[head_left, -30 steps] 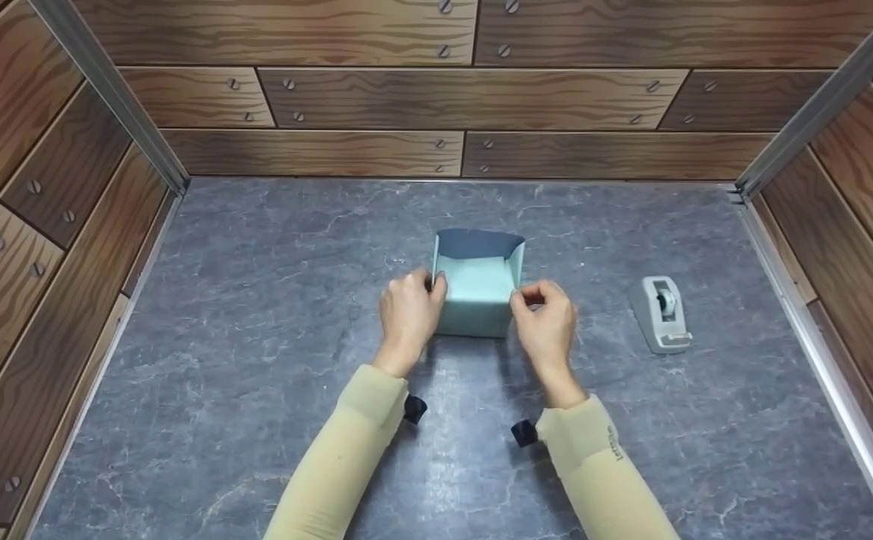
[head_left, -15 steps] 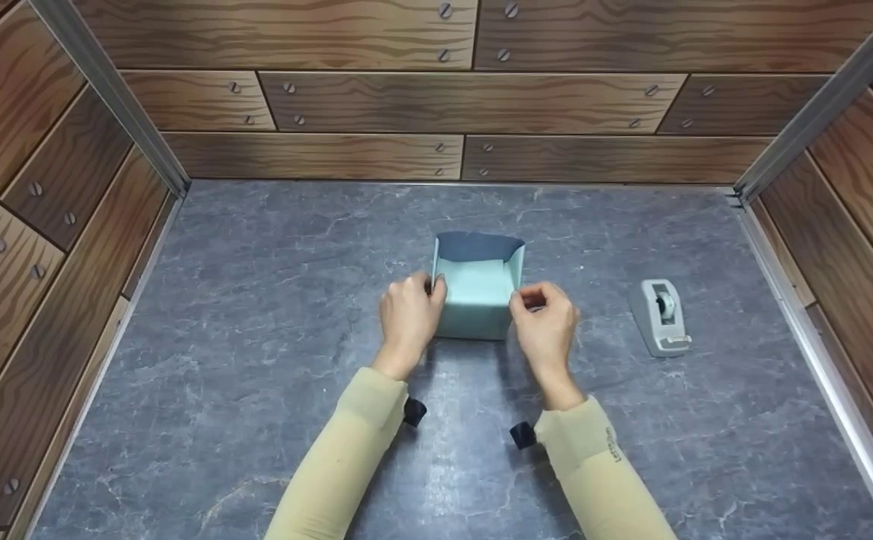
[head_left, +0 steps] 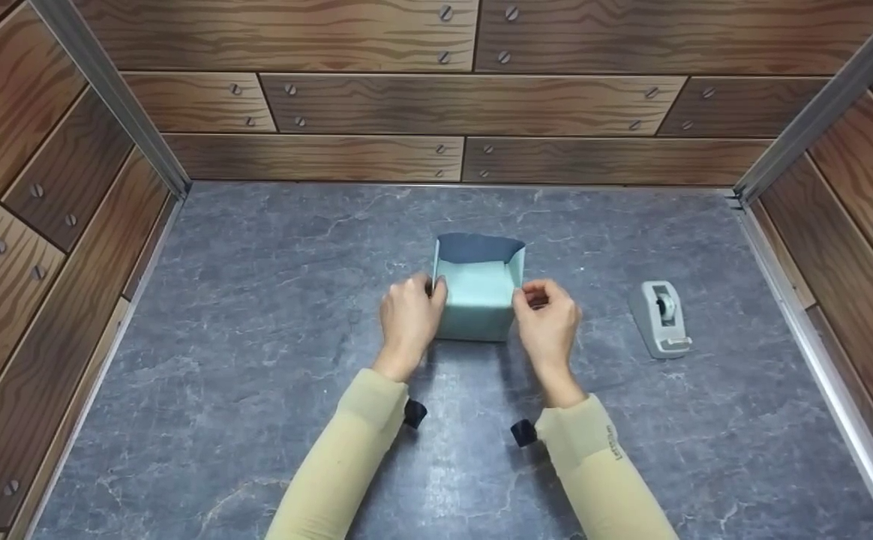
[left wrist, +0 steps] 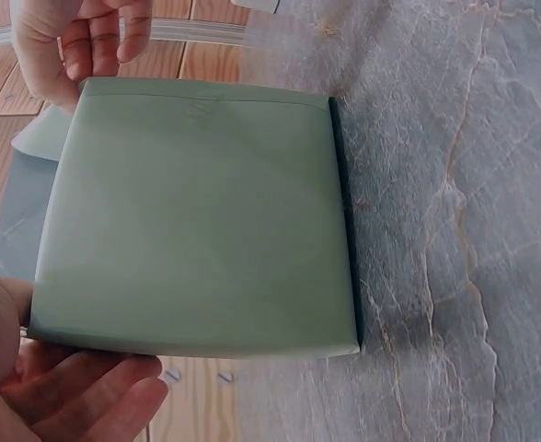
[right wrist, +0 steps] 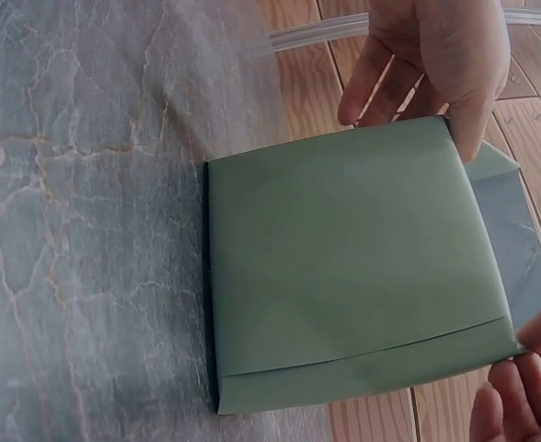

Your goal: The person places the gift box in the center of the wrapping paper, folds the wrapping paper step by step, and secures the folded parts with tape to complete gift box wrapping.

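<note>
A pale green folded-paper box stands on the grey surface, with its back panel raised and a flap folded over at the front. My left hand grips its upper left edge, thumb at the front and fingers along the side. At the upper right front corner, my right hand pinches the paper between thumb and fingertips. From the right wrist view, a seam runs along the front panel near the side of the right hand. The left wrist view shows the left fingers lying beside the box wall.
A light grey tape dispenser with a roll in it stands to the right of the box. Wood-patterned walls enclose the marbled table at the back and both sides, with metal rails in the corners.
The right hand has shifted very slightly at the box's corner, its fingertips a little farther right. The left hand and the box keep their places.
</note>
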The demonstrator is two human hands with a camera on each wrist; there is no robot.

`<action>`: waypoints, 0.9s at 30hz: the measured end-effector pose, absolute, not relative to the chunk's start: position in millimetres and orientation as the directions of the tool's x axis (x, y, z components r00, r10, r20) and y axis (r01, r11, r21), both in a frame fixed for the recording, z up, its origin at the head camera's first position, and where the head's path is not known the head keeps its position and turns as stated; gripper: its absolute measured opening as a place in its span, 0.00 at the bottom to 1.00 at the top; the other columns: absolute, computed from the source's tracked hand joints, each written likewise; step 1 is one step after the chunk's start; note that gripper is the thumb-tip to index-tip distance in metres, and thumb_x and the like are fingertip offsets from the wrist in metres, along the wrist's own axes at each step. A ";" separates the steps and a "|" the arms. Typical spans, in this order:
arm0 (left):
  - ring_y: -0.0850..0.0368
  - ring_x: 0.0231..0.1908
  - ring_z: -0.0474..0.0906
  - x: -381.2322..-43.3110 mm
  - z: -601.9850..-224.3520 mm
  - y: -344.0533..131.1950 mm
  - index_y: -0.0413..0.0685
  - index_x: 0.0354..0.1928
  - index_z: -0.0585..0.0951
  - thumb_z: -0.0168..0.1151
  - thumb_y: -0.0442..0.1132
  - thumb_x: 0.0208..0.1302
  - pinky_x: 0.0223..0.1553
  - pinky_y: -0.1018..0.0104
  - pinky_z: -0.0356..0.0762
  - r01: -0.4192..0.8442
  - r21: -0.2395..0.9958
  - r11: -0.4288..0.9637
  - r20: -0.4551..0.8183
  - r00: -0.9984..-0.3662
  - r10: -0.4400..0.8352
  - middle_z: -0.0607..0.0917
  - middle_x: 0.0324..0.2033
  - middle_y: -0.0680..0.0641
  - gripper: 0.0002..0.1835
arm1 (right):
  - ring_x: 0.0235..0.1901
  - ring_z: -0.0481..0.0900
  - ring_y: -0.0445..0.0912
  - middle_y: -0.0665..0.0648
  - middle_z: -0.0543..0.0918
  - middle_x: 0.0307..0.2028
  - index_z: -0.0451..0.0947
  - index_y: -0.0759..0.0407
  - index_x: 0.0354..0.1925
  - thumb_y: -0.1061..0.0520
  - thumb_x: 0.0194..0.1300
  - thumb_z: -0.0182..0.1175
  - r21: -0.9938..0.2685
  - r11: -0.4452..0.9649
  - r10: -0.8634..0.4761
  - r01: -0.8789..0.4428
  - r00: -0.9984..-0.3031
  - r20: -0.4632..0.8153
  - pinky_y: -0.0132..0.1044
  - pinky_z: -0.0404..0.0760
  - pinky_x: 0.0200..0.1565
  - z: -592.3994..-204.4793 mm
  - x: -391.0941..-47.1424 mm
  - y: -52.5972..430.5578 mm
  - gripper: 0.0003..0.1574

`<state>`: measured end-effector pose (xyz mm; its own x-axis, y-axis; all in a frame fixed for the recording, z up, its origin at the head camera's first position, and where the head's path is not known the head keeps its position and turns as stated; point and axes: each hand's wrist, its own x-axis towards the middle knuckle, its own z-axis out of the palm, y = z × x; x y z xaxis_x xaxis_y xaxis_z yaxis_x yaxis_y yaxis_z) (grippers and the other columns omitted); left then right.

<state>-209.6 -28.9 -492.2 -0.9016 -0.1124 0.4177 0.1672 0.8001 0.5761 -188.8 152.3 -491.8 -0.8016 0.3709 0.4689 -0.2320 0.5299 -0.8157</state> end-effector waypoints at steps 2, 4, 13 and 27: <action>0.55 0.11 0.69 -209.6 -492.2 -28.8 0.53 0.12 0.70 0.57 0.47 0.60 0.15 0.60 0.65 0.164 0.579 0.799 0.414 -0.903 -0.115 0.72 0.09 0.53 0.20 | 0.19 0.75 0.44 0.51 0.78 0.18 0.79 0.59 0.22 0.64 0.51 0.62 -0.816 0.529 0.370 -0.232 -0.803 0.468 0.37 0.73 0.22 -490.8 -189.3 152.3 0.04; 0.55 0.11 0.69 -209.3 -492.2 -28.5 0.53 0.12 0.70 0.57 0.47 0.60 0.15 0.59 0.65 0.161 0.581 0.798 0.410 -0.904 -0.117 0.72 0.09 0.53 0.20 | 0.19 0.74 0.43 0.50 0.77 0.17 0.77 0.57 0.20 0.65 0.50 0.61 -0.819 0.526 0.372 -0.229 -0.804 0.463 0.37 0.72 0.22 -490.5 -190.4 152.2 0.06; 0.57 0.08 0.64 -209.1 -492.4 -28.9 0.53 0.11 0.68 0.55 0.46 0.61 0.11 0.63 0.60 0.180 0.580 0.795 0.415 -0.905 -0.098 0.69 0.08 0.53 0.21 | 0.20 0.74 0.44 0.52 0.77 0.19 0.77 0.58 0.20 0.66 0.48 0.61 -0.818 0.527 0.376 -0.232 -0.799 0.469 0.36 0.72 0.25 -485.7 -196.0 152.3 0.05; 0.54 0.12 0.69 -210.2 -492.2 -29.3 0.53 0.12 0.69 0.57 0.46 0.60 0.15 0.58 0.66 0.165 0.567 0.807 0.414 -0.904 -0.106 0.73 0.10 0.53 0.19 | 0.22 0.75 0.45 0.53 0.78 0.21 0.77 0.57 0.24 0.65 0.49 0.62 -0.841 0.494 0.380 -0.218 -0.816 0.435 0.32 0.72 0.25 -477.1 -205.3 151.6 0.05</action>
<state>-210.2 -29.3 -492.2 -0.9042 -0.1063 0.4137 0.1646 0.8071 0.5670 -205.3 151.6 -477.1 -0.8164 0.3797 0.4351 -0.2184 0.4945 -0.8413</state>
